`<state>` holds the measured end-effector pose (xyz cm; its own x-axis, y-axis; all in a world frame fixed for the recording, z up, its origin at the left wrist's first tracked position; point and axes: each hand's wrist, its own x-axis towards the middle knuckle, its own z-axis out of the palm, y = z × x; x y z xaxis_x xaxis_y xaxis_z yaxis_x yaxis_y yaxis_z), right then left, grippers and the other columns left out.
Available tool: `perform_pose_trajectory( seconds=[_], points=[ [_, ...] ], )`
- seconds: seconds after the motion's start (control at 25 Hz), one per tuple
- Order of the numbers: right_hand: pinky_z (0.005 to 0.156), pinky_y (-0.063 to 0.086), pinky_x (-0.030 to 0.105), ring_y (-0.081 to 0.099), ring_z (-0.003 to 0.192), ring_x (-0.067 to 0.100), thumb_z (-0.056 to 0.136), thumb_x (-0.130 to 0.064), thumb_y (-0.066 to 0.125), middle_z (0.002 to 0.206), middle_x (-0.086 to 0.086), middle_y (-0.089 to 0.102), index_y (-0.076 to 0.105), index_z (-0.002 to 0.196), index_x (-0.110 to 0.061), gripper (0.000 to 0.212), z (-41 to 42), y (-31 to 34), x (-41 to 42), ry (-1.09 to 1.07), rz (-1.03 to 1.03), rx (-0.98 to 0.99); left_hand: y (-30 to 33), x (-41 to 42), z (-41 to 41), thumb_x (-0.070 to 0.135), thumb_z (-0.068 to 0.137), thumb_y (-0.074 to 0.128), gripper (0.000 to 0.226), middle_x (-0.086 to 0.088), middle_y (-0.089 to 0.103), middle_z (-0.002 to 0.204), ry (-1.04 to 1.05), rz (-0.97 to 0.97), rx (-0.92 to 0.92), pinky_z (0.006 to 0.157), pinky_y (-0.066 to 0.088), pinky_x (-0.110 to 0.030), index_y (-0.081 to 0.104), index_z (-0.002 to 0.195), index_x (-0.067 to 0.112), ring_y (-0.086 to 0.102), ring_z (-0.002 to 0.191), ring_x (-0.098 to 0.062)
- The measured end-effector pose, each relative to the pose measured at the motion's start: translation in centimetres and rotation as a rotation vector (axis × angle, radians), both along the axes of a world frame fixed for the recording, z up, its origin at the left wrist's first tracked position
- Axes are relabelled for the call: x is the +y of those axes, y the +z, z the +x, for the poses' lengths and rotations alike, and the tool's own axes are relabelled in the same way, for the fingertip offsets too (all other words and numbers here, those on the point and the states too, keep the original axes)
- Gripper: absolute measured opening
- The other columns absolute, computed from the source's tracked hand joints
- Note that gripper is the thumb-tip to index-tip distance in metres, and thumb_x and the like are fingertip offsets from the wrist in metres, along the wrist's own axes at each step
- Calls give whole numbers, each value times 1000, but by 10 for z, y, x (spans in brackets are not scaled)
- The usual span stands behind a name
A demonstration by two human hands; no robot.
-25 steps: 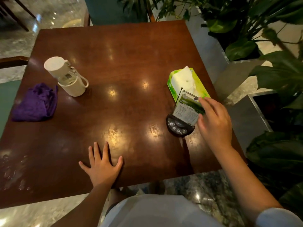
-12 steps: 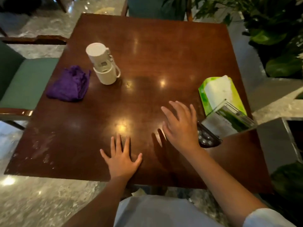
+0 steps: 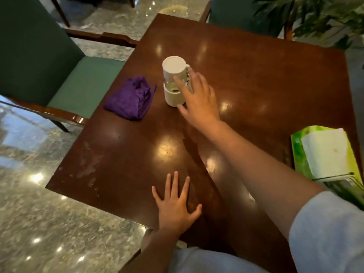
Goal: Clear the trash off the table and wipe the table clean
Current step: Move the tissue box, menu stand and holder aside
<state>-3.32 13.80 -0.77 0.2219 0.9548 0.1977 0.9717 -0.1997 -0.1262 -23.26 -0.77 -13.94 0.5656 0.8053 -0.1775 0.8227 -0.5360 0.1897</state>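
A white cup lies upside down on a white mug [image 3: 173, 96], forming a stack [image 3: 173, 66] on the dark wooden table [image 3: 256, 75] at the far left. My right hand [image 3: 199, 99] reaches across to the stack, fingers spread, with the index finger on the upper cup and the thumb by the mug's base; it does not close around them. A crumpled purple cloth [image 3: 130, 99] lies just left of the stack. My left hand [image 3: 175, 207] rests flat near the table's front edge, fingers apart. Pale dried smears [image 3: 88, 164] mark the front left corner.
A green tissue box [image 3: 325, 152] with a white tissue sticking out sits at the right edge, with a wire card stand [image 3: 344, 182] partly hidden behind my sleeve. A green-seated chair [image 3: 82, 81] stands at the table's left side. Plants [image 3: 315, 16] fill the far right.
My right hand left the card stand at the right edge and swept across the table to the stacked cups. My left hand stayed flat on the table. The view swung left.
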Motion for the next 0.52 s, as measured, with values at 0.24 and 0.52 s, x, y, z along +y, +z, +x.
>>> perform_pose_trajectory(
  seconds=[0.24, 0.52],
  points=[
    [108, 17, 62, -4, 141, 37, 89, -42, 51, 158, 4, -6, 10, 145, -41, 69, 19, 5, 74, 14, -219, 18, -1, 0, -1, 72, 69, 46, 86, -8, 23, 155, 0, -21, -13, 105, -3, -65, 29, 143, 31, 10, 144, -27],
    [102, 34, 45, 25, 131, 38, 89, -24, 56, 148, 17, 23, 36, 138, -31, 53, 18, 12, 99, 14, -114, 199, 2, 2, 0, 74, 68, 45, 87, -8, 26, 154, 1, -36, 4, 105, -3, -65, 29, 143, 31, 11, 143, -27]
  ],
)
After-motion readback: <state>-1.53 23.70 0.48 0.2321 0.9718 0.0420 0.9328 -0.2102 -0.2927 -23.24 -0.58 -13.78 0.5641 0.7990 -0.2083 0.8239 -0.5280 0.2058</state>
